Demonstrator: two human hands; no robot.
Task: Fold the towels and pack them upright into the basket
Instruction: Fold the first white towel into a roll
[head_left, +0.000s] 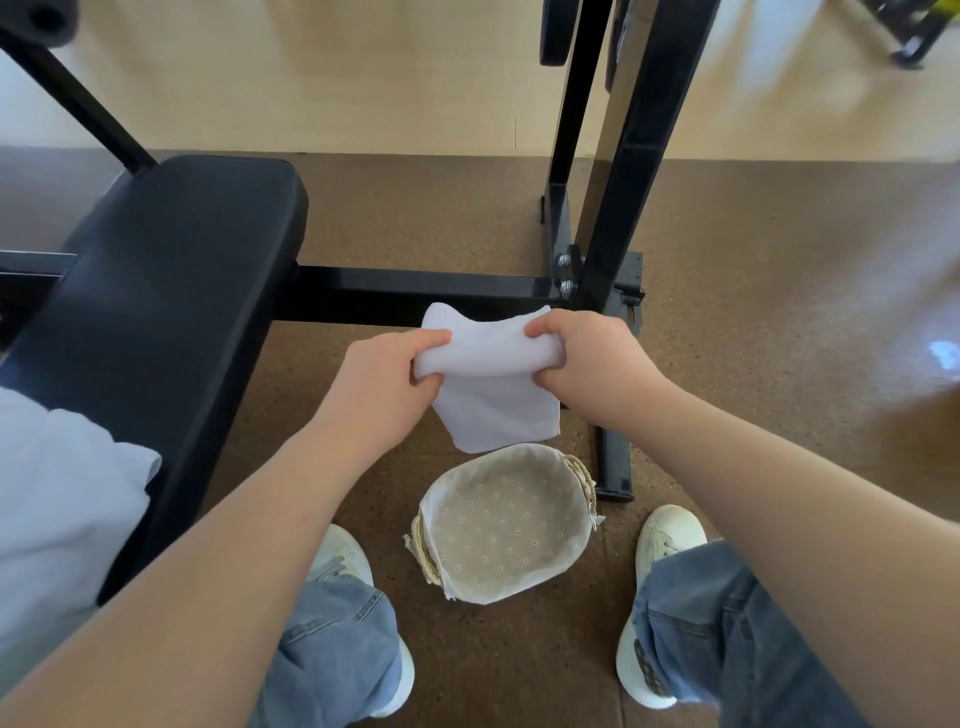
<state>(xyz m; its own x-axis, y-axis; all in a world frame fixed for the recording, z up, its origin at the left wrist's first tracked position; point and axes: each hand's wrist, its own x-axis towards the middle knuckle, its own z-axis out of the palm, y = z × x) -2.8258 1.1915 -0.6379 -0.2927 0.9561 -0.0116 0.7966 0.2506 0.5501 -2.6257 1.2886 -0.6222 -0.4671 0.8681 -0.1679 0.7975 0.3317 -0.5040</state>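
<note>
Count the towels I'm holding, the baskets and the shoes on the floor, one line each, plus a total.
Towel: 1, gripped by left hand and right hand
Basket: 1, empty
Shoes: 2
Total: 4

I log the plain white cloth towel (493, 410) as white all over, no print. On the round woven straw basket (425, 553) I read a pale straw wall, beige lining dotted with small white flowers, off-white rim. The padded black bench seat (171, 270) and black steel frame bar (415, 291) are plain black. Speckled brown cork floor mat (753, 291), pale tan wood floor (311, 78), faded blue denim trousers (337, 639), white lace-up shoes (670, 540)
</note>
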